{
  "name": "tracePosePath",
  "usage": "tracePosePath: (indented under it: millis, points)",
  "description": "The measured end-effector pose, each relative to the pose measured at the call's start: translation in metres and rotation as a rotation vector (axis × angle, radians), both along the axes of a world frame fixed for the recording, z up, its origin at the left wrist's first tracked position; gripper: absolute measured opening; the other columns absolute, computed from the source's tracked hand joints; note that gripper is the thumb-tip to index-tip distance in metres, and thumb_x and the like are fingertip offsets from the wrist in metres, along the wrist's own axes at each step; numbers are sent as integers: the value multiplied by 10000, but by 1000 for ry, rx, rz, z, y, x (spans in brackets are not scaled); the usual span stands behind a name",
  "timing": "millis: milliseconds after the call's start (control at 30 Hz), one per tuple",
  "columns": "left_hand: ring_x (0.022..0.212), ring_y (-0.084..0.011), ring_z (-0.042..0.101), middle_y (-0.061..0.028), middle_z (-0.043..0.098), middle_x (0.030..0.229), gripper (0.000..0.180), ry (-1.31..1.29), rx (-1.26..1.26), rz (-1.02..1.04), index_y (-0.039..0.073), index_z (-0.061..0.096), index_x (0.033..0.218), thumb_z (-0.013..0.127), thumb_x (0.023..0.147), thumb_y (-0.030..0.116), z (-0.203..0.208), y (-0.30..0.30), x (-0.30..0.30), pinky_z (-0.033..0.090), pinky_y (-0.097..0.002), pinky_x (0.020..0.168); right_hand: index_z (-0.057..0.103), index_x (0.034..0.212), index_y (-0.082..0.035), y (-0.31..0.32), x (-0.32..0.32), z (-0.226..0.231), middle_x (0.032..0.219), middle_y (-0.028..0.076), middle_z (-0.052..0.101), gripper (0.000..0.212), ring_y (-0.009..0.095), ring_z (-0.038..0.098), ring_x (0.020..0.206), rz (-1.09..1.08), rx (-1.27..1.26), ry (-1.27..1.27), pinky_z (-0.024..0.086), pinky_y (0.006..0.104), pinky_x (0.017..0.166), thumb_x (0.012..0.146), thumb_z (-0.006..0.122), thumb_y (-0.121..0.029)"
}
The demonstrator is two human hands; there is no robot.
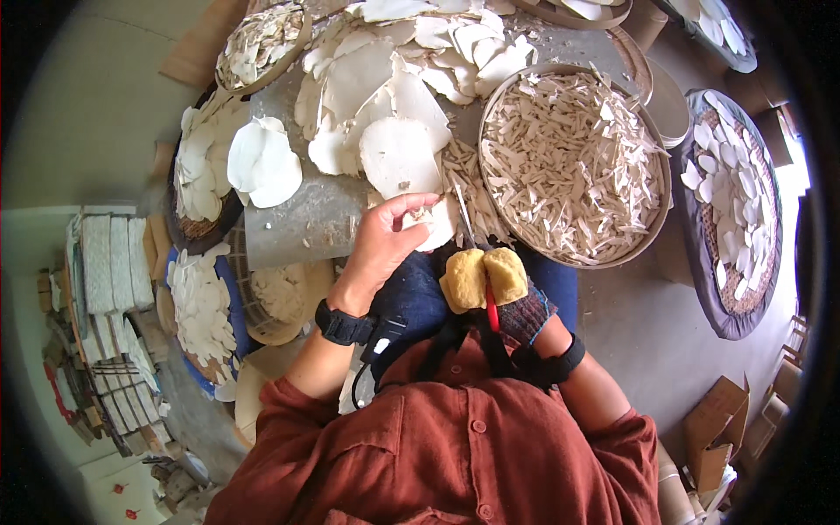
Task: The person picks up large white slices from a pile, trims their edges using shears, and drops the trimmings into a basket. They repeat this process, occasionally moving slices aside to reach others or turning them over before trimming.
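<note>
My left hand (382, 245) is bare and grips a flat pale white slice (435, 220) at the near edge of a grey metal work board (297, 219). My right hand (490, 284) wears a dark knit glove with yellow padded fingertips and is closed on red-handled scissors (479, 271), whose thin blades point up beside the slice. More large white slices (398, 153) lie piled on the board just beyond my left hand.
A round tray (661, 157) full of thin cut strips sits right of the board. A dark woven tray (752, 289) with white pieces lies at far right. Baskets of slices (201, 175) stand at left. A cardboard box (713, 424) is on the floor at lower right.
</note>
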State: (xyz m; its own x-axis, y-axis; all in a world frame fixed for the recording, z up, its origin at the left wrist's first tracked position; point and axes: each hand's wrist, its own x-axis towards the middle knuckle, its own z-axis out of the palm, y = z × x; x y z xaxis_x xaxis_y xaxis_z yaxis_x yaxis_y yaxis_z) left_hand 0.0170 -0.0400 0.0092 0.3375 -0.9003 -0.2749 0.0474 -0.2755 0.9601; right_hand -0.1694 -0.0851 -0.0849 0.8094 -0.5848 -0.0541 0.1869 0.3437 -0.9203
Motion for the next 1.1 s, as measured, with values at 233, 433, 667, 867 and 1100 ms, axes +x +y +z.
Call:
tracePosePath:
  millis: [233, 433, 667, 867, 1100]
  points:
    - [853, -172, 595, -131, 586, 1052, 495, 196, -234, 503, 67, 357, 1256, 562, 815, -22, -9, 2, -24, 544, -323, 706, 583, 945, -21, 1, 3, 42, 915, 102, 634, 191, 248, 622, 826, 113, 570, -197, 493, 322, 724, 858, 569, -191]
    - [843, -150, 599, -120, 599, 1030, 496, 163, -159, 427, 46, 368, 1307, 540, 844, 7, -14, -4, -9, 544, -300, 692, 579, 1016, -41, -4, -9, 29, 955, 77, 633, 220, 181, 612, 870, 168, -357, 102, 479, 299, 773, 841, 587, -174]
    - [785, -133, 613, -98, 624, 949, 490, 160, -169, 459, 35, 372, 1306, 547, 849, 19, -16, -7, -2, 542, -276, 662, 577, 1037, -34, 0, -13, 44, 962, 80, 635, 211, 192, 605, 915, 218, -36, 228, 468, 305, 835, 853, 565, -138]
    - [690, -98, 588, -52, 610, 841, 482, 149, -127, 319, 46, 400, 1303, 547, 845, 17, -10, -9, -16, 538, -252, 608, 570, 1037, -26, 3, -6, 18, 968, 87, 627, 193, 197, 603, 898, 130, 157, 68, 480, 315, 802, 860, 548, -100]
    - [658, -99, 593, -51, 616, 822, 426, 84, -93, 304, 52, 462, 1267, 532, 848, 18, -12, -6, -20, 535, -243, 582, 573, 985, -37, -4, -8, 23, 916, 109, 619, 193, 249, 603, 838, 82, -626, 241, 487, 319, 739, 796, 586, -70]
